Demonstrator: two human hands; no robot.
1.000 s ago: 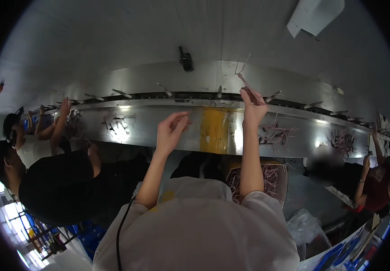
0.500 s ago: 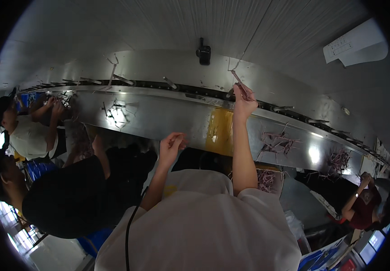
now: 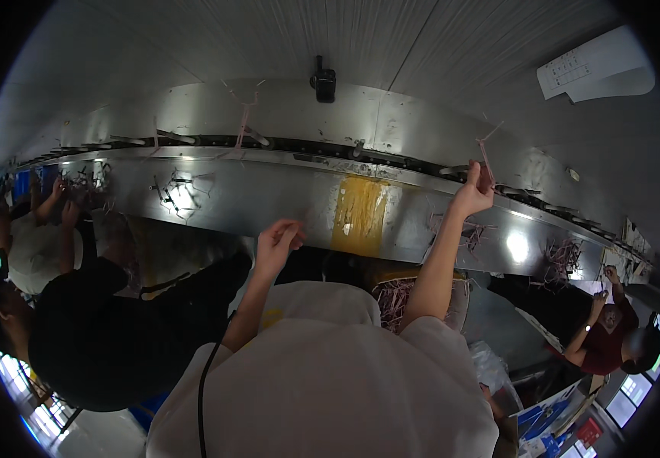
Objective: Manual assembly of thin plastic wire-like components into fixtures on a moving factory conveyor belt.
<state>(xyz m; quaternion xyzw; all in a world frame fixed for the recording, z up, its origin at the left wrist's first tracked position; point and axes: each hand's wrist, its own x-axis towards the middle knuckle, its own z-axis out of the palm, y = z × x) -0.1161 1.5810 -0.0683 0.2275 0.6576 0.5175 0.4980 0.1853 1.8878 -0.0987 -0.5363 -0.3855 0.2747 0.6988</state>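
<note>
My right hand [image 3: 473,195] is reached out to the far right over the rail, its fingers closed on a thin pink branched piece [image 3: 486,159] with forked tips pointing up. That piece stands close beside the row of pegs. Lower and toward the middle, my left hand [image 3: 279,238] hovers in front of the metal ledge with its fingers curled together. Whatever it may hold is hidden. Another pink branched piece [image 3: 245,128] hangs at a peg left of centre. Several more lie in a loose pile [image 3: 469,233] on the ledge near my right forearm.
A chain rail with slanted pegs [image 3: 357,148] runs across the metal ledge [image 3: 269,187], which has a yellow patch [image 3: 359,217]. A box of pink pieces [image 3: 393,299] sits below my right arm. Co-workers [image 3: 108,328] are at the left, another person [image 3: 608,336] at the right.
My right hand has moved right along the rail with the pink branched piece. The pegs and the hanging pieces have shifted right too. My left hand stays nearly in place.
</note>
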